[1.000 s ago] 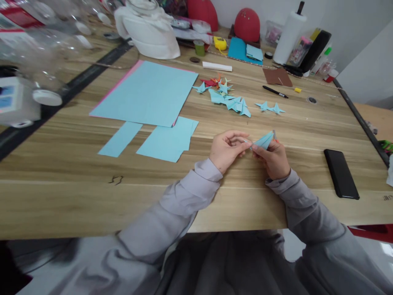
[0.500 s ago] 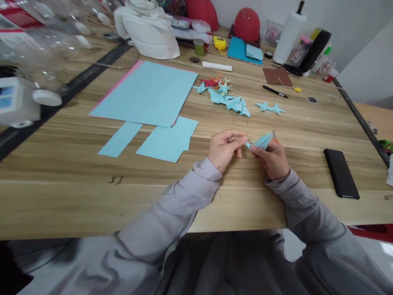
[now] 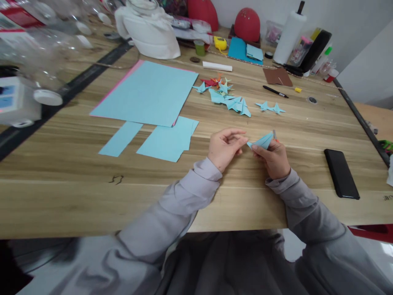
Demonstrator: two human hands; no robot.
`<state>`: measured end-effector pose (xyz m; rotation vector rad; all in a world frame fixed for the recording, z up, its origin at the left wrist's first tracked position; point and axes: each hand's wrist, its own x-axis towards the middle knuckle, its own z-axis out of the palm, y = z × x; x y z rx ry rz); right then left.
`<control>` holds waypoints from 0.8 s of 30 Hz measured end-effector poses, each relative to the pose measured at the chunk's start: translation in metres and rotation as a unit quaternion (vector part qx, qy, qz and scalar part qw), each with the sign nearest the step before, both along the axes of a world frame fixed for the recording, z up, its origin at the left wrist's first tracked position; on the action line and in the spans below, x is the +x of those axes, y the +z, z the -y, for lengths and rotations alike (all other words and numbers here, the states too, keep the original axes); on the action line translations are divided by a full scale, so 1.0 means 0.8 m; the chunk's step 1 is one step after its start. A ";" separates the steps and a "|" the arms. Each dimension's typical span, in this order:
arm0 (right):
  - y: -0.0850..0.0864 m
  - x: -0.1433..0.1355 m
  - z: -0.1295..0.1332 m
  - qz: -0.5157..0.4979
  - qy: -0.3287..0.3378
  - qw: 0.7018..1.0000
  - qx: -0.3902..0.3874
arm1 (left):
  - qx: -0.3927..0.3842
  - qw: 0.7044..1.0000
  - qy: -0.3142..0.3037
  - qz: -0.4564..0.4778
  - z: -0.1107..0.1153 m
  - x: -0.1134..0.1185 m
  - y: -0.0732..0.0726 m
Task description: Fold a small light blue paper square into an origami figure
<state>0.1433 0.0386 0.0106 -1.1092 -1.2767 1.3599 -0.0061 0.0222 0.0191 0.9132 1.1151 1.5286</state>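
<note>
A folded light-blue paper crane [image 3: 263,141] is pinched between the thumb and fingers of my right hand [image 3: 275,159]. At its thin left tip, the closed thumb and fingertips of my left hand [image 3: 225,148] grip the paper. Behind my right hand pokes out a tool with an orange part [image 3: 276,140], mostly hidden. Farther back lies a cluster of folded blue paper pieces [image 3: 230,100] with red, orange and yellow ones among them. Two small blue paper cranes [image 3: 270,107] sit right of that cluster.
Large blue sheets over pink [image 3: 147,92] lie at left, with a blue strip [image 3: 121,139] and cut pieces [image 3: 167,141] before them. A black phone [image 3: 341,174] rests at right. Behind are a pen [image 3: 275,91], tape measure [image 3: 220,43] and brown paper [image 3: 278,77]. Plastic bottles [image 3: 46,61] crowd the left.
Both hands stay almost in place, with the crane shifted very slightly right. Nothing was let go or taken up.
</note>
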 end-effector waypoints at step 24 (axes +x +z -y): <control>-0.002 0.000 -0.001 0.014 -0.007 1.000 -0.005 | -0.020 0.999 -0.047 0.020 0.002 -0.002 0.000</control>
